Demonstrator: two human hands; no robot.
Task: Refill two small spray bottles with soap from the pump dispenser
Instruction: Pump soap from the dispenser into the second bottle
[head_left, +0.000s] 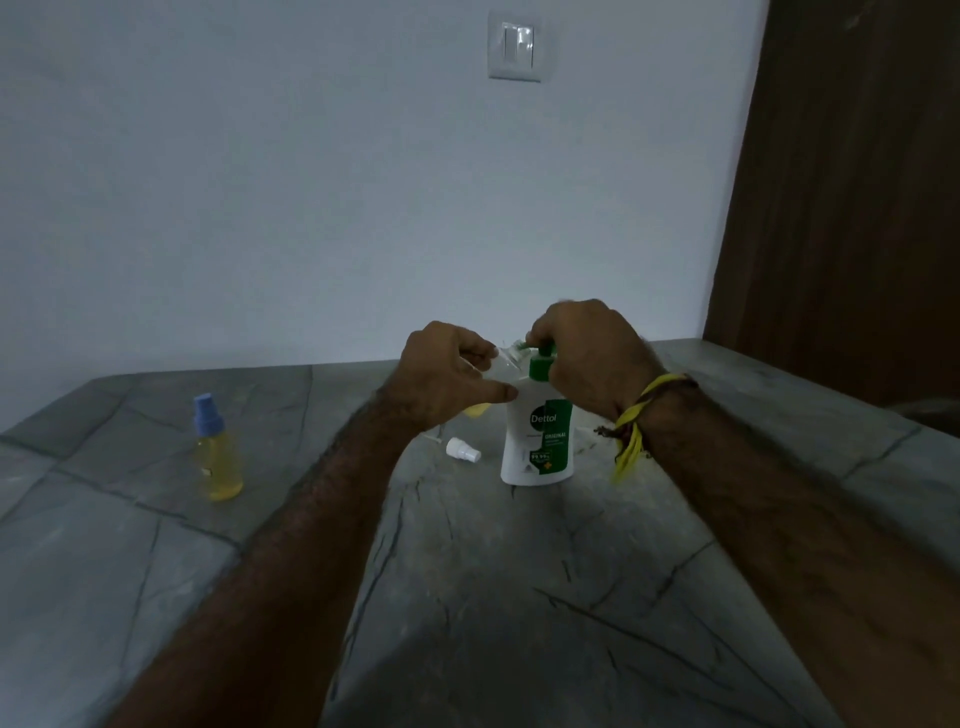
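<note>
While our right hand (587, 358) presses down with its fingers closed over the green pump head of the soap dispenser (537, 441), our left hand (452, 379) clamps its fingers around a small clear spray bottle (475, 410) held tilted, its open neck just beside the pump spout. Only the yellowish base of this bottle shows below the palm; the rest is covered by the fingers, and we cannot tell whether the neck touches the spout. The dispenser stands upright on the grey stone-pattern counter (493, 597), its white body labelled Dettol. A yellow thread band (636, 421) circles our right wrist.

Just left of the dispenser base, a white spray cap (462, 449) lies on its side on the counter. Well apart to the left, a second spray bottle (215, 452) stands upright, capped in blue and filled with yellow liquid.

Dark veins cross the counter surface. Behind it rises a plain pale wall (311, 182) carrying a white light switch (515, 45). A dark wooden panel (857, 182) occupies the right side, cut off by the frame edge. The lighting is dim, so fine label text is unreadable.
</note>
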